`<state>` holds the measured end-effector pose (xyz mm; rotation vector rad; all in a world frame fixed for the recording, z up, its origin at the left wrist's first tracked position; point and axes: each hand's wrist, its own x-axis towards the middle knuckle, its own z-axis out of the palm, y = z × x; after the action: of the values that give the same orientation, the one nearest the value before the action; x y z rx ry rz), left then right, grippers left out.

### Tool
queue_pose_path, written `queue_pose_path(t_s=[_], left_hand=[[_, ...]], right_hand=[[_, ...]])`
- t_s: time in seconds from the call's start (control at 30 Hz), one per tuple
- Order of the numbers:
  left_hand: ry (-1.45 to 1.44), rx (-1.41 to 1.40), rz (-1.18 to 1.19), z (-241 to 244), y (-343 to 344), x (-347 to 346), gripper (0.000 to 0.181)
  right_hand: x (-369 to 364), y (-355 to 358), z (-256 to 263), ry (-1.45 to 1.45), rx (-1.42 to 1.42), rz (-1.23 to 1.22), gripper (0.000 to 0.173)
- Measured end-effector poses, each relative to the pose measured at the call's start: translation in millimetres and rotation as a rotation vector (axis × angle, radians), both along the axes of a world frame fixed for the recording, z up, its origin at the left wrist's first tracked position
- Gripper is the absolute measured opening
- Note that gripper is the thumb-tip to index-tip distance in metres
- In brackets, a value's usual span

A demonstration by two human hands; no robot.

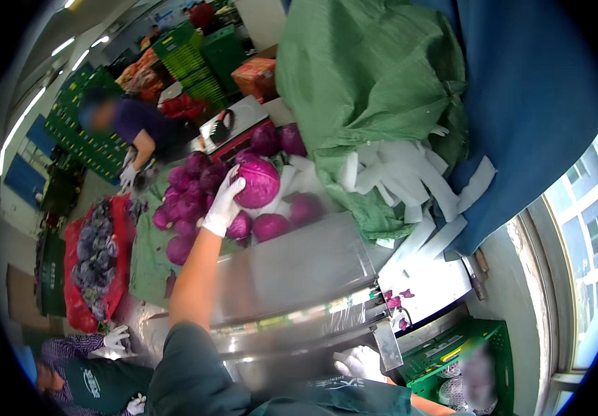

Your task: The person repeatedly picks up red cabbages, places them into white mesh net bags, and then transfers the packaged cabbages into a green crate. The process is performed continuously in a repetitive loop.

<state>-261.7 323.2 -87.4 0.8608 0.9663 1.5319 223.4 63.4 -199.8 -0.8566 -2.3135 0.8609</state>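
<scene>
My left hand (224, 205), in a white glove, grips a peeled red cabbage (258, 183) above a pile of red cabbages (187, 200). Below the pile lies a metal wrapping machine (294, 265) with film along its near side. My right hand (362, 362), also gloved in white, is low at the machine's right end, close to my apron; its fingers look curled, and whether it holds anything cannot be told. White foam strips (408, 177) spill from a green woven sack (366, 78) beyond the machine.
A green crate (504, 359) with netted produce stands at lower right. A red mesh sack of cabbages (96, 260) lies on the left. Two co-workers, one (148, 125) at upper left and one (96, 379) at lower left, stand nearby. Stacked green crates (83, 125) are behind.
</scene>
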Motion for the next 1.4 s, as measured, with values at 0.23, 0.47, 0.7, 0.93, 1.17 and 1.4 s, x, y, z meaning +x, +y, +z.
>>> queue_pose_path(t_s=[0.23, 0.47, 0.7, 0.93, 1.17, 1.4], left_hand=[[1.147, -0.012, 0.014, 96, -136, 77, 0.093], [1.843, -0.095, 0.167, 77, -217, 158, 0.104], [1.865, -0.087, 0.225, 68, -243, 190, 0.114], [1.709, 0.042, 0.361, 59, -259, 199, 0.089], [1.461, 0.224, 0.678, 62, -301, 245, 0.044], [0.607, 0.027, 0.008, 69, -301, 310, 0.051]], right_hand=[[7, 33, 51, 0.130, 0.007, 0.185, 0.020], [40, 84, 75, 0.248, -0.131, -0.091, 0.015], [92, 217, 17, -0.343, 0.255, -0.322, 0.034], [126, 254, -47, -0.607, 0.489, -0.249, 0.027], [110, 207, 98, 0.027, 0.596, -0.335, 0.026], [2, 93, 175, 0.605, -0.086, -0.321, 0.017]])
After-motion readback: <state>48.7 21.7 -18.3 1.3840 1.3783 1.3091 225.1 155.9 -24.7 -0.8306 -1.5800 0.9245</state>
